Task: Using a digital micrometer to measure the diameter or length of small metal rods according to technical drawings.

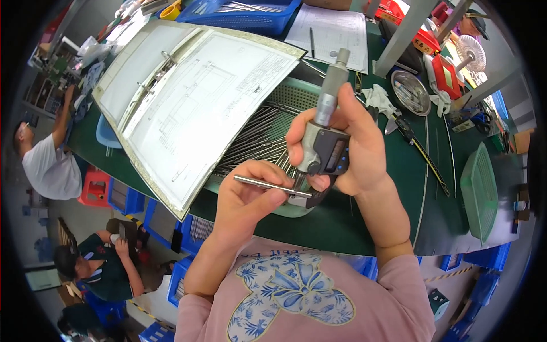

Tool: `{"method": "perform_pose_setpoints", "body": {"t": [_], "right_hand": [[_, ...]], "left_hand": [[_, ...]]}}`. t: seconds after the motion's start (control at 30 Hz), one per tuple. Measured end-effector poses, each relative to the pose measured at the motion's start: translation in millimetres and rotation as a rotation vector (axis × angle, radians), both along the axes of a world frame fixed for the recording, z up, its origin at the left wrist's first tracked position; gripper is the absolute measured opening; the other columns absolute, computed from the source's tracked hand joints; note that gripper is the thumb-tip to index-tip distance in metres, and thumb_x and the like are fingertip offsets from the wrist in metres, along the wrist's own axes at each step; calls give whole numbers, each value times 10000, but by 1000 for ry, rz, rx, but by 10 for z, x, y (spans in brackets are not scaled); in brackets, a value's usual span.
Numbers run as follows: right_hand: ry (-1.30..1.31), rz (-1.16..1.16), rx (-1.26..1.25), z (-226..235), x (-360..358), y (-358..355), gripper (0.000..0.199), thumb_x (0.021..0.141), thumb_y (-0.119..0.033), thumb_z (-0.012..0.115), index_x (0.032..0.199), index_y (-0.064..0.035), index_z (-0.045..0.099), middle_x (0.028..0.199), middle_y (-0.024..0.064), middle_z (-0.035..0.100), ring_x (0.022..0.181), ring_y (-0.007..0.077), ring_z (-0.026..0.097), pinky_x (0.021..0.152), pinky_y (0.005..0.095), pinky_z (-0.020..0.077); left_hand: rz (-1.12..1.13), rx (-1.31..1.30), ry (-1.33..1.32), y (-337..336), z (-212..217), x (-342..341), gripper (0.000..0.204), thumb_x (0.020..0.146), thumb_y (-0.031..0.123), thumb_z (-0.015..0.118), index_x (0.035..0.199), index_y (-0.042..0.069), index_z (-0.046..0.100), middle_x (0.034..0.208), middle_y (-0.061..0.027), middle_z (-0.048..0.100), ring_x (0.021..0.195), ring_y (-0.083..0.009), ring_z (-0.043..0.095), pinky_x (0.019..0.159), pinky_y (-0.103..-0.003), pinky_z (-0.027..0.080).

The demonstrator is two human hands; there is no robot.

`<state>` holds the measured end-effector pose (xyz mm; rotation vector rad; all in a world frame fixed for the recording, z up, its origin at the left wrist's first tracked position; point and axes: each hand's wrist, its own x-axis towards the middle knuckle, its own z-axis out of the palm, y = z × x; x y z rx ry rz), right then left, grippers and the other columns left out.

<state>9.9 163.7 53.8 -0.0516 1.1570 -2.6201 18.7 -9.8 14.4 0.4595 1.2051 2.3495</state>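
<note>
My right hand (362, 145) grips a digital micrometer (310, 145), its grey thimble pointing up and away and its small display facing up. Between thumb and fingers, my left hand (242, 196) pinches a thin metal rod (268, 185). The rod's right end lies at the micrometer's jaws; whether both jaw faces touch it I cannot tell. Beneath both hands is a pale green basket (296, 91) with many slim metal rods (250, 139) in it. An open ring binder (211, 105) with a technical drawing leans over the basket's left side.
On the green table (376, 222), a caliper (421, 151) lies to the right beside white gloves (379, 100) and a metal bowl (410, 91). A green basket (480, 194) stands far right. A paper sheet with a pen (311, 41) and a blue tray (239, 20) lie behind. Other people are at left.
</note>
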Motion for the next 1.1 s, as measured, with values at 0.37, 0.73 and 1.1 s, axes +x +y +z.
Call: {"method": "perform_pose_setpoints", "body": {"t": [0.37, 0.73, 1.1], "right_hand": [[260, -525, 350, 217, -23, 470, 700, 877, -494, 159, 913, 85, 550, 670, 106, 582, 395, 101, 464, 373, 181, 379], [297, -630, 310, 388, 138, 658, 693, 872, -479, 169, 1048, 122, 469, 759, 132, 553, 482, 137, 450, 384, 226, 360], [292, -553, 387, 319, 74, 518, 699, 873, -476, 157, 938, 110, 531, 682, 133, 558, 422, 130, 450, 374, 197, 375]], "left_hand": [[58, -1124, 793, 92, 1, -196, 121, 636, 37, 616, 673, 2, 506, 655, -109, 539, 597, -252, 559, 531, -316, 448], [73, -1614, 1116, 547, -269, -784, 77, 680, 116, 587, 710, 47, 606, 742, -121, 553, 734, -294, 555, 638, -391, 446], [12, -1595, 1159, 595, -314, -904, 70, 672, 108, 597, 669, 39, 583, 754, -127, 544, 721, -297, 549, 646, -391, 440]]}}
